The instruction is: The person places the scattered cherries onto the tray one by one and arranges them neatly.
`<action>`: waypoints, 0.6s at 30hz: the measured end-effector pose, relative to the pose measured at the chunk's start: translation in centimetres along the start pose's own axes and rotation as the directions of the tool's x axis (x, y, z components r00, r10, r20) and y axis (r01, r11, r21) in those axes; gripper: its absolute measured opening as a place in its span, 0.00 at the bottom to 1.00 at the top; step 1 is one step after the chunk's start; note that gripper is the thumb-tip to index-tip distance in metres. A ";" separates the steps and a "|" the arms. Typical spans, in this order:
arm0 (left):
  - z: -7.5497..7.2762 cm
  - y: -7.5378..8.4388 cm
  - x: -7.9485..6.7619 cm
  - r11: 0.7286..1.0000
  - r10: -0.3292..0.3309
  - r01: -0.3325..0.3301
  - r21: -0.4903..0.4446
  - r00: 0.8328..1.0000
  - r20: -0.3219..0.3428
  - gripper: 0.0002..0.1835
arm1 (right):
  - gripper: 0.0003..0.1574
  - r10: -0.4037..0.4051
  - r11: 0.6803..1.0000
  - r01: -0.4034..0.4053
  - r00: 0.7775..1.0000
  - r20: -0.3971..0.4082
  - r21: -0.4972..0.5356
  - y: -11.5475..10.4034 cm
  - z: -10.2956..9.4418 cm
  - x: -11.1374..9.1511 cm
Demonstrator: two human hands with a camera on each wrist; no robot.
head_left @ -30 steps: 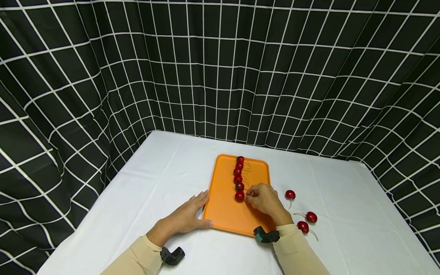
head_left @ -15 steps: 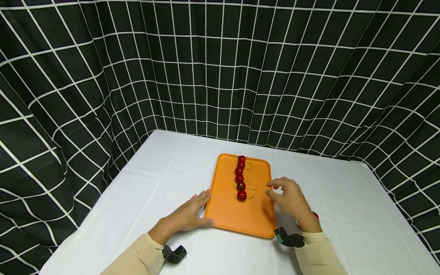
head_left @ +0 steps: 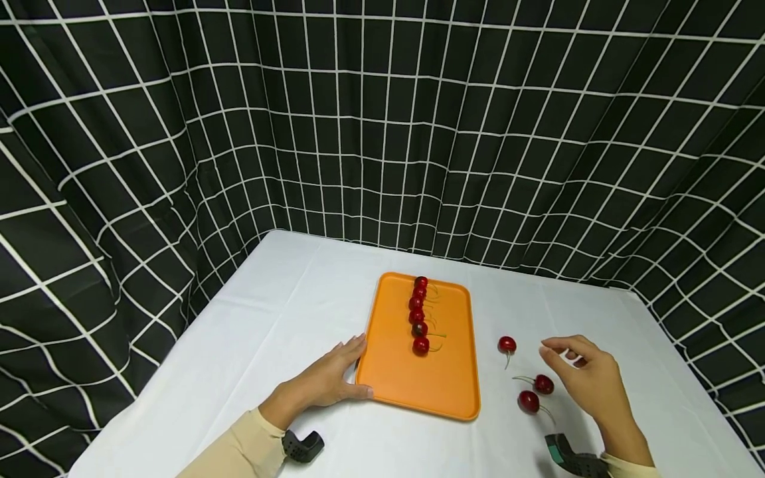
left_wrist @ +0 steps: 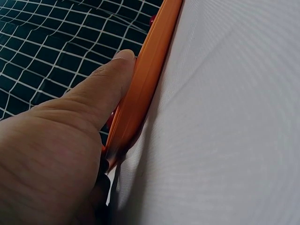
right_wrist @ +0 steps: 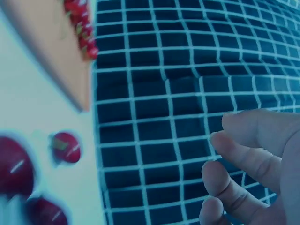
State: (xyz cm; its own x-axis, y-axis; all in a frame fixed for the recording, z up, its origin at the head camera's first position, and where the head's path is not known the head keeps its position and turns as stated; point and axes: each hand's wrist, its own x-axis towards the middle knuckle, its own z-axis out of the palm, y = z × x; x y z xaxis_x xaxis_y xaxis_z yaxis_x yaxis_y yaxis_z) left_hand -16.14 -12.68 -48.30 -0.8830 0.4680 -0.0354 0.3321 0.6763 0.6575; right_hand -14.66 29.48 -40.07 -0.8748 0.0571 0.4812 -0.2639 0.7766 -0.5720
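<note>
Both hands are busy in different spots: the left hand [head_left: 325, 380] touches the left side of the orange tray [head_left: 418, 388], fingers spread, and the right hand [head_left: 592, 375] hangs over the worktop [head_left: 299, 299], fingers bent, holding nothing. Three loose cherries [head_left: 543, 384] lie beside it. A bump from the left hand could make the six round cherries [head_left: 416, 316] roll out of line. They sit in the tray in one row, stems [head_left: 443, 336] pointing right.
</note>
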 end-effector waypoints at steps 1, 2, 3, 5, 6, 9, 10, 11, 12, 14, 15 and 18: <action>0.0 0.0 0.0 1.000 -0.001 0.001 0.002 1.000 0.000 0.55 | 0.07 0.009 1.000 -0.009 1.000 0.008 -0.006 0.4 -0.2 -0.4; 0.0 0.0 0.0 1.000 -0.003 0.003 0.003 1.000 -0.001 0.55 | 0.07 0.017 1.000 -0.017 1.000 0.017 -0.008 0.8 -0.2 -0.8; 0.0 0.0 0.0 1.000 -0.002 0.002 0.003 1.000 -0.001 0.54 | 0.07 0.022 1.000 -0.022 0.999 0.026 -0.004 1.1 -0.3 -1.1; 0.0 0.0 0.0 1.000 -0.002 0.002 0.002 1.000 -0.004 0.54 | 0.06 0.022 1.000 -0.022 0.999 0.041 0.005 1.8 -0.4 -1.7; 0.0 -0.1 0.0 1.000 0.000 0.000 0.002 1.000 -0.006 0.55 | 0.06 0.017 1.000 -0.018 0.999 0.047 0.008 2.1 -0.4 -1.9; 0.1 -0.2 0.1 1.000 0.001 -0.001 -0.001 1.000 -0.013 0.55 | 0.07 0.011 1.000 -0.011 0.997 0.082 0.006 2.8 -0.5 -2.5; 0.1 -0.2 0.1 1.000 0.005 -0.005 -0.001 1.000 -0.015 0.55 | 0.07 0.022 1.000 -0.022 0.994 0.104 -0.006 3.1 -0.6 -2.7; 0.1 -0.2 0.1 1.000 0.008 -0.008 0.000 1.000 -0.016 0.55 | 0.08 0.045 0.999 -0.044 0.990 0.134 -0.014 3.3 -0.6 -2.9; 0.1 -0.2 0.1 1.000 0.010 -0.010 0.000 1.000 -0.015 0.55 | 0.09 0.069 0.998 -0.066 0.984 0.164 -0.019 3.6 -0.6 -3.2; 0.2 -0.3 0.1 1.000 0.013 -0.013 0.005 1.000 -0.014 0.54 | 0.11 0.116 0.993 -0.112 0.970 0.214 -0.032 4.0 -0.5 -3.7; 0.1 -0.3 0.1 1.000 0.015 -0.015 0.009 1.000 -0.013 0.54 | 0.12 0.134 0.991 -0.128 0.963 0.234 -0.039 4.2 -0.4 -3.9; 0.1 -0.4 0.1 1.000 0.021 -0.021 0.014 1.000 -0.012 0.55 | 0.12 0.144 0.990 -0.142 0.956 0.255 -0.023 4.8 -0.1 -4.5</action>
State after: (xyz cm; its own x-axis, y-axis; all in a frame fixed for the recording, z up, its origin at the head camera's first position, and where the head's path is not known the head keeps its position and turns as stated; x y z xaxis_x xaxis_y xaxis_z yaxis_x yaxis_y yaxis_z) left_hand -16.32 -12.86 -48.68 -0.8798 0.4751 -0.0125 0.3550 0.6744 0.6474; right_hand -11.96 33.00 -44.89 -0.9781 0.0059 0.2083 -0.1272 0.7748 -0.6193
